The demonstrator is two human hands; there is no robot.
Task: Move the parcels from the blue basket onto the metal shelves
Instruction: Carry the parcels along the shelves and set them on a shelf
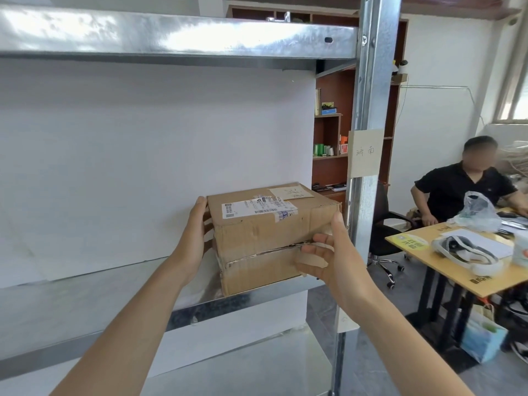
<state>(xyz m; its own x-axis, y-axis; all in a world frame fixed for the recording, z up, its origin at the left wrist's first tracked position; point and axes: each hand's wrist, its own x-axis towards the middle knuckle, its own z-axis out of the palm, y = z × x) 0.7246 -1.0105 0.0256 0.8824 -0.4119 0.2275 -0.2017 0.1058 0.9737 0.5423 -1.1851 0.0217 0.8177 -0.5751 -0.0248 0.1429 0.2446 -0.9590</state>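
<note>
Both hands [197, 230] clasp creased cardboard parcel [271, 232] on shiny metal shelf [100, 292].

A seated person in a black shirt [463, 192] sits at the far edge of a yellow-topped counter [445, 264]. On the counter lie a clear plastic bag [477, 212], white paper [480, 241] and a white headset [468, 252]. A blue paper bag [483, 338] stands on the floor under its near edge. A brown bookcase [328, 132] stands against the wall.

Both arms outstretched, left hand [197, 224] and right hand [328, 252] clasping.
</note>
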